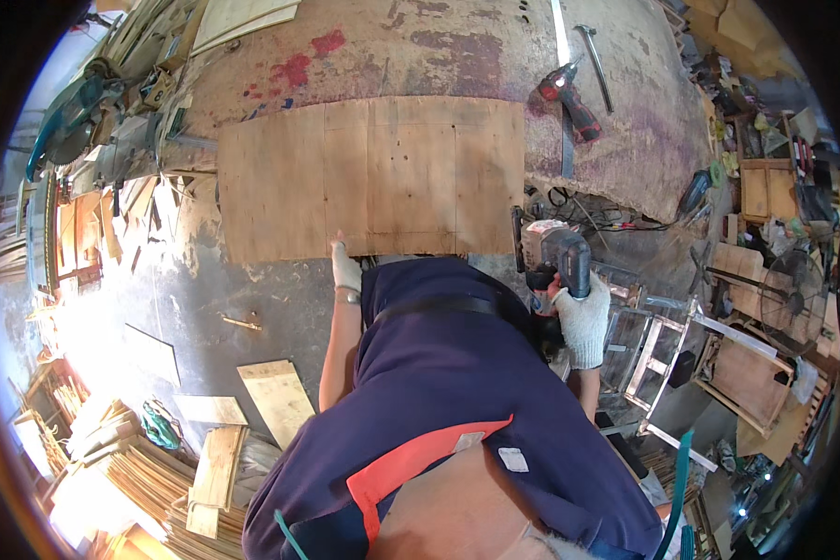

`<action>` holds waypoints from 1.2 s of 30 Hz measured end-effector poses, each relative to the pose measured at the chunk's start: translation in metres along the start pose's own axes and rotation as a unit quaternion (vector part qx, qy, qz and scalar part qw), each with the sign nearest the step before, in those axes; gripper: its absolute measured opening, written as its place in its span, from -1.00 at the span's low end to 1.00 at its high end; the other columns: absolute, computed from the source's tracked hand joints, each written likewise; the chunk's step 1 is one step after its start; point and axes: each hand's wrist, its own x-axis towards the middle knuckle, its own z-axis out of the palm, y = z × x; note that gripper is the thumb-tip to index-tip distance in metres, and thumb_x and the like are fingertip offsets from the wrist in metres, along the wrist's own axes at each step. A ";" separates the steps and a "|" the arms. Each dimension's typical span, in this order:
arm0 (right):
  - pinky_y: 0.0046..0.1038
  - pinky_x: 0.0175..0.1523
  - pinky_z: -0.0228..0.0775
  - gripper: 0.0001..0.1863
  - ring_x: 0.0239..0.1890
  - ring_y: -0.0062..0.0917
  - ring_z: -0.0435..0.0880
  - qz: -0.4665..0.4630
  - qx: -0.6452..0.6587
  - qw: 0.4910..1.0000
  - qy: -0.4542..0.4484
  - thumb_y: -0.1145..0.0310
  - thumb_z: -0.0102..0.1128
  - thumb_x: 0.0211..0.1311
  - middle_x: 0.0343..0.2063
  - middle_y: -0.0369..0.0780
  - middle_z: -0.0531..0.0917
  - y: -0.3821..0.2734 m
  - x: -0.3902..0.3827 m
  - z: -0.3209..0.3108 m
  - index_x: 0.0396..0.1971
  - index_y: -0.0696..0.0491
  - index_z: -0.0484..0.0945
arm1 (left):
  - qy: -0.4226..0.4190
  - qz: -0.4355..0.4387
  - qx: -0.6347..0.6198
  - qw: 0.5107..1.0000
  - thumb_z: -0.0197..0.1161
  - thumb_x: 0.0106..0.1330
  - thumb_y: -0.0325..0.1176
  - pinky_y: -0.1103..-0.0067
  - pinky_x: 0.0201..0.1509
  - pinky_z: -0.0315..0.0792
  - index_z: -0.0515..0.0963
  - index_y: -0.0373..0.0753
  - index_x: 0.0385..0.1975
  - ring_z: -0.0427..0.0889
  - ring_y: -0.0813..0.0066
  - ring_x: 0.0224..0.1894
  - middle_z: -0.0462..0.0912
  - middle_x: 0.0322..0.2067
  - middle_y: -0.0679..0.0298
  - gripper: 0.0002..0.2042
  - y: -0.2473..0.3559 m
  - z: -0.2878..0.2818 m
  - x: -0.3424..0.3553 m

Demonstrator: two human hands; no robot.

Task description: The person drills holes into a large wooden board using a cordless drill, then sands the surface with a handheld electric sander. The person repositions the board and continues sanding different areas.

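A plywood board [411, 177] lies across the near edge of the worktable, with faint straight lines and a few dark spots on its face. My left hand [345, 268], in a pale glove, is at the board's near edge. A bare fingertip rests on top; the other fingers are hidden, seemingly below the edge. My right hand [582, 313], in a white knitted glove, is closed around the black handle of a grey and black power tool [553, 250]. Its dark flat front part stands beside the board's near right corner; whether they touch, I cannot tell.
On the stained worktable [625, 93] lie a red and black cordless drill [571, 103], a hammer [595, 67] and a metal straightedge [567, 149]. A metal frame [658, 359] and fan [789, 299] stand right. Wood strips [140, 476] pile lower left; a saw [70, 126] is upper left.
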 end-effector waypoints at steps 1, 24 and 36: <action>-0.48 -0.37 0.52 -0.81 -0.50 -0.60 0.65 0.008 0.020 1.000 0.005 0.57 0.18 -0.01 -0.55 -0.24 0.68 0.006 0.000 -0.003 -0.34 0.22 0.65 | 0.001 0.035 -0.003 0.999 0.09 0.47 0.15 0.14 0.42 0.28 0.34 -0.04 0.45 0.35 0.15 0.40 0.41 0.38 0.19 -0.36 0.004 0.004 0.001; -0.48 -0.46 0.41 -0.87 -0.58 -0.61 0.63 0.130 0.049 0.987 0.076 0.46 0.23 0.19 -0.53 -0.21 0.72 0.120 -0.015 -0.077 -0.32 0.20 0.64 | -0.052 0.360 0.267 0.892 0.32 0.32 -0.53 0.44 -0.02 0.63 0.51 -0.34 0.01 0.68 0.41 -0.09 0.66 -0.13 0.23 -0.72 0.144 0.094 -0.094; -0.53 -0.40 0.43 -0.90 -0.52 -0.65 0.62 0.129 0.084 0.986 0.064 0.53 0.23 0.19 -0.50 -0.26 0.71 0.091 -0.021 -0.049 -0.30 0.19 0.63 | -0.079 0.372 0.561 0.735 0.39 0.34 -0.25 0.36 0.14 0.55 0.40 -0.42 0.27 0.67 0.25 0.09 0.65 0.12 0.06 -0.42 0.233 0.226 -0.015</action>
